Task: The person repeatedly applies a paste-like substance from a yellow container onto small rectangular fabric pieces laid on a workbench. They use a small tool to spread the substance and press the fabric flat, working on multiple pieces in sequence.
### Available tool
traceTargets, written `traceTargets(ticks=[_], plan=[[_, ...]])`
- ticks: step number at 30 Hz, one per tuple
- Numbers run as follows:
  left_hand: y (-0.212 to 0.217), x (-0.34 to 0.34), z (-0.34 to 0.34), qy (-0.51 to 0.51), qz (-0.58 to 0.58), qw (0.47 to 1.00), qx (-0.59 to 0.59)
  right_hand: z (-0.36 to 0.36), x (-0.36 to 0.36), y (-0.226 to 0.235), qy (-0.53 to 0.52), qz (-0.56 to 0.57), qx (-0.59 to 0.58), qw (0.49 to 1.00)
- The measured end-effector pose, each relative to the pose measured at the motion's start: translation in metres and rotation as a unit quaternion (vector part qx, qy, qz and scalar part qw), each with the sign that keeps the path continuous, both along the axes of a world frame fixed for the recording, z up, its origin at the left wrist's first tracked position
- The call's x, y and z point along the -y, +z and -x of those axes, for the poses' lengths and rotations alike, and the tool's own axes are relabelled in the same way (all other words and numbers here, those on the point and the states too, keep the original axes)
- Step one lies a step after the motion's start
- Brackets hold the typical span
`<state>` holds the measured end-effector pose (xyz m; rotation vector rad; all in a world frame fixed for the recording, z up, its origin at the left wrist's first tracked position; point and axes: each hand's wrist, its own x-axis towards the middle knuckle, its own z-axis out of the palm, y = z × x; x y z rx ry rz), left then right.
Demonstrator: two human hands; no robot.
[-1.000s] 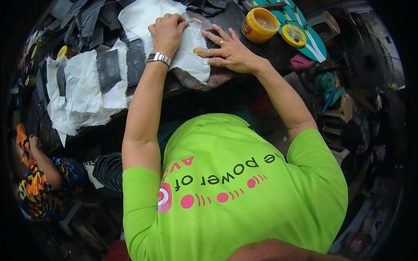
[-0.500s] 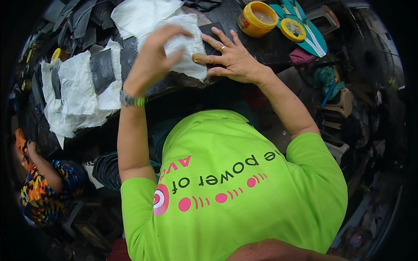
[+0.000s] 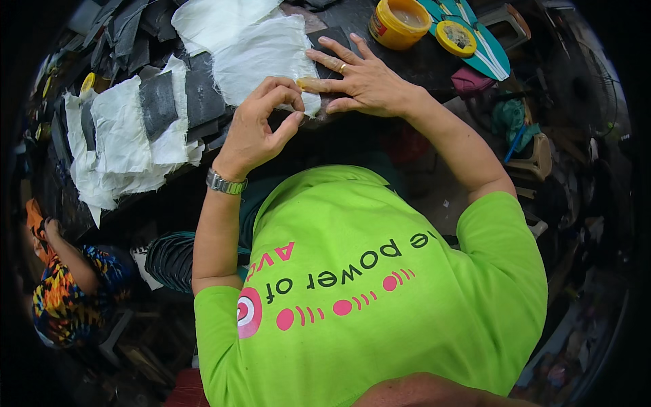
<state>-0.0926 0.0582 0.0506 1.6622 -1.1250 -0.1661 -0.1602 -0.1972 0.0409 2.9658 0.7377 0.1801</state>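
The lime-green T-shirt is filling the near view, and both bare forearms are reaching past it to the dark tabletop. The left hand has just been moving: a second ago it was working over the cloth's far part, then it was blurring back toward the body, and now it is hovering at the near right corner of the white cloth piece. The handling therefore seems to be shifting to that near edge, while the cloth is lying flat.

The left wrist, wearing a metal-band watch, is angling forward and right; the fingers are curling and the thumb is nearing the index finger. Whether they are pinching an edge or a thread, I cannot tell. The right hand is staying palm down with fingers spreading wide, its amber-smeared index fingertip touching the cloth's right border.

To the left, more white cloth with dark patches is hanging over the edge. Farther out, dark scraps are lying piled; at the right, an open yellow jar is standing near a yellow lid, which is resting on teal sole-shaped pieces.
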Motion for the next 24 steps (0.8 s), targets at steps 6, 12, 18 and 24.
traceTargets(ticks=[6, 12, 18, 24], plan=[[-0.001, 0.003, 0.003, 0.078, -0.103, 0.967, 0.222, -0.001, 0.000, -0.002, -0.001, -0.020, -0.012, 1.000], [-0.012, 0.006, 0.005, 0.074, -0.103, 0.968, 0.215, 0.000, 0.000, -0.002, 0.001, -0.019, -0.007, 1.000], [0.001, -0.001, 0.000, 0.037, -0.055, 0.992, 0.109, 0.004, -0.005, 0.003, 0.011, -0.012, -0.013, 1.000], [-0.005, 0.008, -0.046, 0.095, -0.074, 0.980, 0.159, 0.020, -0.014, -0.002, 0.035, -0.056, -0.015, 0.998]])
